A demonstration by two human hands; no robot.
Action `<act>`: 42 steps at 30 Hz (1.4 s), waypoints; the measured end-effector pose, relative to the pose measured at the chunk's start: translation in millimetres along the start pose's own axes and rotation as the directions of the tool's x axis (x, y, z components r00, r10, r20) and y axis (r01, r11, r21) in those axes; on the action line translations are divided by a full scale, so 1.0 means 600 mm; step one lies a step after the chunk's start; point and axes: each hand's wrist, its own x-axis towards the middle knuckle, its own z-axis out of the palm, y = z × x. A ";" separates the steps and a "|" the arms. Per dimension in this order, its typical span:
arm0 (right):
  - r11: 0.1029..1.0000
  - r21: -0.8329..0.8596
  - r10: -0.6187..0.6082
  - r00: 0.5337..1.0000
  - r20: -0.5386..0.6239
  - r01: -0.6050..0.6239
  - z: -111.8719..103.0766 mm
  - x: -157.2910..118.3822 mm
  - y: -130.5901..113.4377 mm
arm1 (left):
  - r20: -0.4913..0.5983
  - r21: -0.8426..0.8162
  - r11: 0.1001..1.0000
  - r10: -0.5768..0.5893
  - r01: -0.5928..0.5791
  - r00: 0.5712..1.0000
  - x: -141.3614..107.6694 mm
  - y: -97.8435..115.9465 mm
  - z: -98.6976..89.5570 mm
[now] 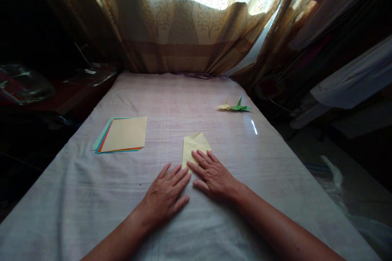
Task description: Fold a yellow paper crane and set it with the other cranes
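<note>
A folded sheet of pale yellow paper [190,143] lies flat on the cloth-covered surface, with creased flaps at its far end. My right hand [213,176] rests on its near right part, palm down and fingers spread, hiding some of it. At the paper's near left corner is my left hand [167,193], also laid flat with its fingers stretched out. Its fingertips come up to the paper's edge; whether they touch it I cannot tell.
To the left is a stack of coloured paper sheets [125,133], cream on top. A cream folded paper crane [225,107] and a green paper crane [241,107] sit at the far right. A patterned curtain [180,28] hangs behind the light cloth [165,94].
</note>
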 end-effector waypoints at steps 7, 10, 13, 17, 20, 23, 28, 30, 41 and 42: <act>0.989 -0.047 0.142 0.990 0.012 -0.141 0.003 0.020 0.027 | 0.051 0.043 0.999 0.019 -0.022 0.999 -0.002 -0.003 -0.002; 0.989 -0.034 0.143 0.989 -0.029 -0.144 -0.003 0.033 0.031 | 0.061 0.064 0.997 0.033 -0.037 0.998 -0.003 -0.005 0.000; 1.000 0.024 0.012 1.000 -0.009 -0.012 -0.011 0.047 0.024 | 0.058 0.074 0.997 0.033 -0.038 0.998 -0.005 -0.006 0.003; 0.989 0.098 -0.118 0.989 0.095 0.108 -0.017 0.070 0.017 | 0.052 0.080 0.996 0.026 -0.030 0.998 -0.006 -0.005 0.004; 0.992 0.090 -0.103 0.989 0.103 0.093 -0.017 0.084 0.024 | 0.049 0.095 0.995 0.034 -0.038 0.998 -0.007 -0.005 0.005; 0.997 0.057 -0.053 0.995 0.086 0.048 -0.016 0.094 0.034 | 0.039 0.099 0.994 0.036 -0.039 0.999 -0.008 -0.005 0.007; 1.000 -0.002 0.009 0.999 0.043 -0.008 -0.005 0.109 0.048 | 0.034 0.089 0.996 0.029 -0.032 0.999 -0.011 -0.006 0.011; 0.999 -0.020 0.027 0.999 0.029 -0.026 -0.002 0.116 0.054 | 0.040 0.092 0.995 0.029 -0.033 0.999 -0.009 -0.005 0.009; 0.998 0.030 -0.056 0.998 0.018 0.055 -0.014 0.052 0.032 | 0.026 0.110 0.993 0.035 -0.038 0.999 -0.004 -0.002 0.001; 0.992 0.067 -0.106 0.993 0.048 0.103 -0.010 0.041 0.024 | 0.024 0.108 0.993 0.035 -0.037 0.999 -0.005 -0.002 0.002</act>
